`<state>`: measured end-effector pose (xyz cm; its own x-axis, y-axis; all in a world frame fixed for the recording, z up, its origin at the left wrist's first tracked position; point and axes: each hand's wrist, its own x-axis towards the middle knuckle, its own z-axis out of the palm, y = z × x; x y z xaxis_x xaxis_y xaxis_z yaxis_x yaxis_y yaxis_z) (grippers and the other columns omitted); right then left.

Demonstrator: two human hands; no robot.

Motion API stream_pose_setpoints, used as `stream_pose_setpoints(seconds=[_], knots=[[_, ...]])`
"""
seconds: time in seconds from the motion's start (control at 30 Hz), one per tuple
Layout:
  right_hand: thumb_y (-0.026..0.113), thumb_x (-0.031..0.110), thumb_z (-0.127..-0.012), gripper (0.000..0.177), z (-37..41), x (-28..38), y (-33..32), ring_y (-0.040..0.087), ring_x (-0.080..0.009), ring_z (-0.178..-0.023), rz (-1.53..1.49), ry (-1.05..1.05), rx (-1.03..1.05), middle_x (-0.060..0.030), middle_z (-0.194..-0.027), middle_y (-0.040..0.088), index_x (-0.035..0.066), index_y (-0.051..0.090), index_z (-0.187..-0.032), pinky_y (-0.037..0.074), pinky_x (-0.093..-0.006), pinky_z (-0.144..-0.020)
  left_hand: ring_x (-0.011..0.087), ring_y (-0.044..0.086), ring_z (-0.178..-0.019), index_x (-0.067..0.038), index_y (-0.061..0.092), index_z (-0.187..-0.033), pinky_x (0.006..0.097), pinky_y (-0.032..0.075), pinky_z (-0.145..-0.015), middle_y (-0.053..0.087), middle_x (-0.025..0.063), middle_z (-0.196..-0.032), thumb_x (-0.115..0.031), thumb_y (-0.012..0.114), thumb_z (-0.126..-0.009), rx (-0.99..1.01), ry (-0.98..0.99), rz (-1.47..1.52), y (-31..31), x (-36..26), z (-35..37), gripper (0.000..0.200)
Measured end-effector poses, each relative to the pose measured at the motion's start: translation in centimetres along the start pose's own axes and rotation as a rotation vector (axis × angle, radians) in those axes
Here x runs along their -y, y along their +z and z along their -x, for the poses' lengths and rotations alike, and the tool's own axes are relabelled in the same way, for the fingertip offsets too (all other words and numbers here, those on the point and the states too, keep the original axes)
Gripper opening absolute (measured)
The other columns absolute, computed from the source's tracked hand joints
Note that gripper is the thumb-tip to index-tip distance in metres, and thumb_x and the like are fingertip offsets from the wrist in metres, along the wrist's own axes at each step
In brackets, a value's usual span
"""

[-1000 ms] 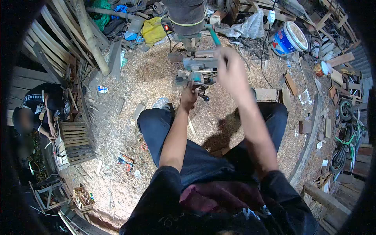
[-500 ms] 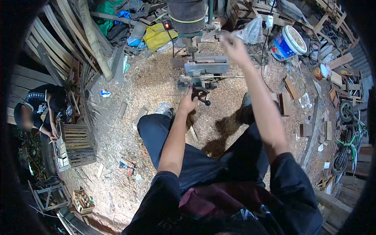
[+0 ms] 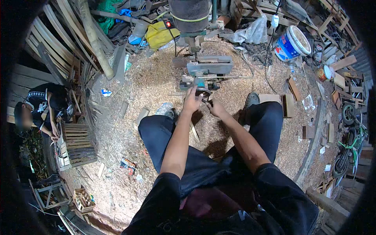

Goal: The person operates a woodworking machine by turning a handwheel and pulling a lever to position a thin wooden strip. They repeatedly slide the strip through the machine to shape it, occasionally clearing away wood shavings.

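In the head view a dark handwheel (image 3: 203,92) sits at the near end of a greenish metal machine (image 3: 209,67). My left hand (image 3: 192,100) is closed round the left side of the wheel's rim. From the right, my right hand (image 3: 216,108) grips the wheel's small crank handle, and its fingers partly cover it. A thin rod (image 3: 235,77) sticks out to the right of the machine, just beyond the wheel.
Wood shavings cover the floor (image 3: 129,164). Behind the machine stands a dark drum (image 3: 188,17), with a yellow sack (image 3: 161,36) beside it. A paint bucket (image 3: 291,44) is at the back right. Another person (image 3: 45,103) works by a slatted crate (image 3: 79,144) at the left.
My right hand has come down from its raised place beyond the machine to the handwheel's crank handle. My left hand has stayed at the wheel.
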<state>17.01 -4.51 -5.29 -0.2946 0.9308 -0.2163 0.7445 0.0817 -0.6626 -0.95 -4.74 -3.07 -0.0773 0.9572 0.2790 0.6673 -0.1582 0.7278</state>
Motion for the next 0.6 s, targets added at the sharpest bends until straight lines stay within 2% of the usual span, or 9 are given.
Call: stream_pose_setpoints(seconds=[0.1, 0.13, 0.2, 0.3, 0.33, 0.43, 0.5, 0.57, 0.6], knots=[[0.060, 0.032, -0.094, 0.039, 1.0, -0.2, 1.1, 0.063, -0.0463, -0.086, -0.017, 0.044, -0.052, -0.0314, -0.092, 0.064, -0.007, 0.062, -0.094, 0.050, -0.0505, -0.076, 0.0404, 0.058, -0.107, -0.002, 0.057, -0.123, 0.0438, 0.047, -0.095, 0.060, 0.0222, -0.113, -0.026, 0.070, -0.085, 0.168, -0.215, 0.066, -1.5, -1.7, -1.5, 0.047], [0.061, 0.031, -0.093, 0.038, 0.7, 0.0, 1.2, 0.063, -0.0458, -0.085, -0.036, 0.066, -0.076, -0.0309, -0.091, 0.064, -0.007, 0.062, -0.094, 0.050, -0.0500, -0.075, 0.0401, 0.059, -0.105, -0.002, 0.061, -0.115, 0.0446, 0.047, -0.092, 0.060, 0.0215, -0.110, -0.027, 0.070, -0.085, 0.098, -0.172, 0.016, -1.1, -1.6, -1.4, 0.040], [0.062, 0.031, -0.093, 0.036, 0.5, -0.2, 1.2, 0.065, -0.0435, -0.084, -0.034, 0.069, -0.089, -0.0298, -0.089, 0.066, -0.005, 0.064, -0.095, 0.051, -0.0480, -0.073, 0.0397, 0.059, -0.104, -0.002, 0.061, -0.114, 0.0443, 0.047, -0.092, 0.060, 0.0216, -0.109, -0.027, 0.070, -0.084, 0.069, -0.144, 0.025, -0.8, -0.7, -1.5, 0.039], [0.061, 0.033, -0.092, 0.038, 0.5, -1.0, 0.4, 0.066, -0.0422, -0.086, -0.213, 0.025, -0.094, -0.0292, -0.091, 0.067, -0.005, 0.065, -0.098, 0.051, -0.0473, -0.074, 0.0388, 0.061, -0.098, -0.001, 0.063, -0.108, 0.0438, 0.049, -0.088, 0.061, 0.0218, -0.105, -0.027, 0.068, -0.087, 0.031, -0.102, 0.017, -0.2, -0.2, -1.8, 0.034], [0.060, 0.034, -0.092, 0.039, -1.0, -3.5, 1.8, 0.067, -0.0410, -0.088, -0.133, 0.084, -0.138, -0.0279, -0.092, 0.068, -0.004, 0.065, -0.100, 0.052, -0.0472, -0.077, 0.0385, 0.061, -0.095, 0.000, 0.064, -0.106, 0.0437, 0.050, -0.086, 0.062, 0.0218, -0.103, -0.026, 0.067, -0.089, 0.016, -0.090, 0.009, -0.2, -0.2, -1.8, 0.032], [0.062, 0.036, -0.089, 0.040, -2.0, -4.3, 0.3, 0.066, -0.0423, -0.088, -0.185, 0.215, -0.239, -0.0257, -0.090, 0.068, -0.003, 0.065, -0.099, 0.052, -0.0480, -0.079, 0.0387, 0.061, -0.088, 0.000, 0.064, -0.096, 0.0458, 0.049, -0.080, 0.062, 0.0202, -0.097, -0.026, 0.066, -0.090, -0.034, -0.215, 0.078, 0.1, -0.9, -2.3, 0.027], [0.066, 0.036, -0.086, 0.042, -3.4, -5.8, 0.9, 0.066, -0.0424, -0.088, -0.185, 0.216, -0.309, -0.0255, -0.089, 0.068, -0.003, 0.064, -0.103, 0.052, -0.0475, -0.080, 0.0394, 0.060, -0.089, -0.002, 0.063, -0.092, 0.0477, 0.048, -0.079, 0.061, 0.0191, -0.094, -0.026, 0.066, -0.088, -0.037, -0.220, -0.045, 0.2, -0.9, -2.8, 0.024], [0.068, 0.035, -0.085, 0.045, -4.5, -4.3, -0.4, 0.066, -0.0421, -0.088, -0.187, 0.229, -0.397, -0.0259, -0.088, 0.068, -0.004, 0.064, -0.105, 0.052, -0.0478, -0.080, 0.0391, 0.059, -0.086, -0.002, 0.062, -0.088, 0.0475, 0.048, -0.077, 0.060, 0.0185, -0.091, -0.026, 0.066, -0.088, -0.076, -0.202, -0.093, 1.2, -0.7, -3.6, 0.024], [0.076, 0.031, -0.079, 0.056, -5.2, -3.5, -0.8, 0.064, -0.0424, -0.096, -0.219, 0.298, -0.408, -0.0290, -0.099, 0.066, -0.007, 0.058, -0.117, 0.050, -0.0466, -0.087, 0.0384, 0.060, -0.084, -0.001, 0.062, -0.087, 0.0464, 0.048, -0.075, 0.060, 0.0185, -0.089, -0.025, 0.066, -0.088, -0.111, -0.184, -0.081, 2.1, -0.7, -3.6, 0.025]])
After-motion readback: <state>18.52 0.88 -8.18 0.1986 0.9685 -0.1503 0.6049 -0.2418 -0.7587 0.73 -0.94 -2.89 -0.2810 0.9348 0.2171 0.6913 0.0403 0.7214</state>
